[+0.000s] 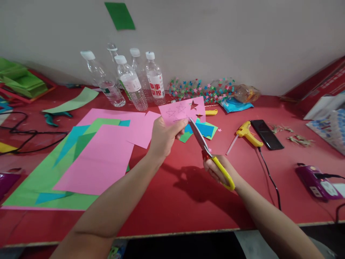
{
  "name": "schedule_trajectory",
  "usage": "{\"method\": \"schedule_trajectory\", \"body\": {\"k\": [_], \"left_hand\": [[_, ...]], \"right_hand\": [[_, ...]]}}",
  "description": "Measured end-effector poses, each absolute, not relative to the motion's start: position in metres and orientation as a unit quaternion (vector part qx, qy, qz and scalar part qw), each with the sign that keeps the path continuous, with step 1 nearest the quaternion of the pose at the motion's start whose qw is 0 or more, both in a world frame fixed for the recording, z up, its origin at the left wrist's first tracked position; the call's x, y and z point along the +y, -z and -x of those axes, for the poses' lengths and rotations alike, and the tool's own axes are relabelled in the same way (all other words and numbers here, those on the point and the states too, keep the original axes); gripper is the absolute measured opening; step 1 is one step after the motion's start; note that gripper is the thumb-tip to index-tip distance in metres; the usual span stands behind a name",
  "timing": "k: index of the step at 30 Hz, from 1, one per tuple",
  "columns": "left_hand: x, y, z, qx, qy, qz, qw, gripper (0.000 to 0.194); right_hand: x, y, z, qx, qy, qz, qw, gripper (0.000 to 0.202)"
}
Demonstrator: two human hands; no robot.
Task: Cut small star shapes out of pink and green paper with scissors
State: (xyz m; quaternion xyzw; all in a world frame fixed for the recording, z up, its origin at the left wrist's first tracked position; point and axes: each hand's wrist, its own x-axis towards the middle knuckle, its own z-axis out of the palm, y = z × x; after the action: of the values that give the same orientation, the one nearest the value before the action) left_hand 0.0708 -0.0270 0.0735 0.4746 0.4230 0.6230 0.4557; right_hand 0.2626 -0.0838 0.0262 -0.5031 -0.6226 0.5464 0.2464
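Note:
Between the thumb and fingers of my left hand (165, 136) is a pink paper piece (175, 110) with drawn star outlines and a star-shaped hole near its right end. My right hand (217, 169) is closed round yellow-handled scissors (199, 138). Their blade tips touch or nearly touch the lower edge of the pink piece, just right of my left thumb. Blue and green paper scraps (206, 129) lie on the red table behind the blades. A small pink star (219, 130) rests right of the scraps.
Pink, green and blue sheets (99, 158) overlap at left. Several plastic bottles (155, 81) stand by the wall, beside star-covered ones (202, 90) lying down. A yellow glue gun (249, 133), a phone (266, 134) and a purple power strip (318, 181) lie at right.

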Motion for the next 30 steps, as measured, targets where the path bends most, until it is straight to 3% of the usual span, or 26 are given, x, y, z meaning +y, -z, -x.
{"method": "schedule_trajectory", "body": {"k": [30], "left_hand": [[-0.0218, -0.0731, -0.0653, 0.396, -0.609, -0.467, 0.505, 0.019]], "right_hand": [[-0.0793, -0.0268, -0.2621, -0.591, -0.59, 0.489, 0.251, 0.042]]}}
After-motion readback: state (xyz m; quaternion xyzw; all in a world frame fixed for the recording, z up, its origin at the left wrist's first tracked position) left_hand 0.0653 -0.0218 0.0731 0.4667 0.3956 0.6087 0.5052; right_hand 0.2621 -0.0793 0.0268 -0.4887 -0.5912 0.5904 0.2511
